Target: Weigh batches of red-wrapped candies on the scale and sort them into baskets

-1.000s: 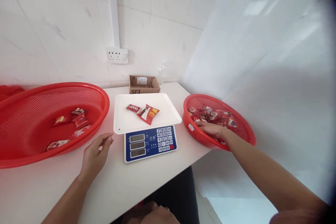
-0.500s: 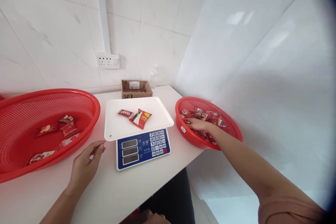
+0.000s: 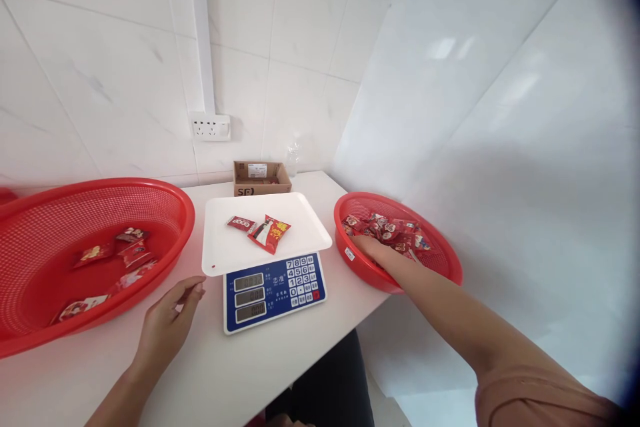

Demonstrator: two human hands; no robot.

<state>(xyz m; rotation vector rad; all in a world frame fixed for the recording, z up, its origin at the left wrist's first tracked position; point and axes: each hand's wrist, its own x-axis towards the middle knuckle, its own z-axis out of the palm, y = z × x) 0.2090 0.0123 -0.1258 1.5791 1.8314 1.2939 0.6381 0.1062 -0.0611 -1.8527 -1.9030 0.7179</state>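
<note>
My right hand (image 3: 367,247) reaches down into the smaller red basket (image 3: 367,272) on the right, among several red snack packets (image 3: 395,230). Its fingers are hidden below the rim and the packets. Over the white table, beside the scale's left corner, is my left hand (image 3: 170,317); its fingers are loosely bent, a gap shows by the thumb, and nothing is in it. On the white pan (image 3: 285,207) of the blue digital scale (image 3: 275,293) lie a small dark red packet (image 3: 241,223) and a larger red packet (image 3: 271,233), side by side.
A large red basket (image 3: 125,193) stands at the left with several snack packets (image 3: 135,253) inside. Behind the scale are a cardboard box (image 3: 263,190) and a clear plastic bottle (image 3: 293,155). A wall socket (image 3: 211,127) sits above the table (image 3: 210,380).
My right hand has sunk deeper among the packets, and its fingers are now out of sight. The view has tipped up slightly. My left hand stays beside the scale.
</note>
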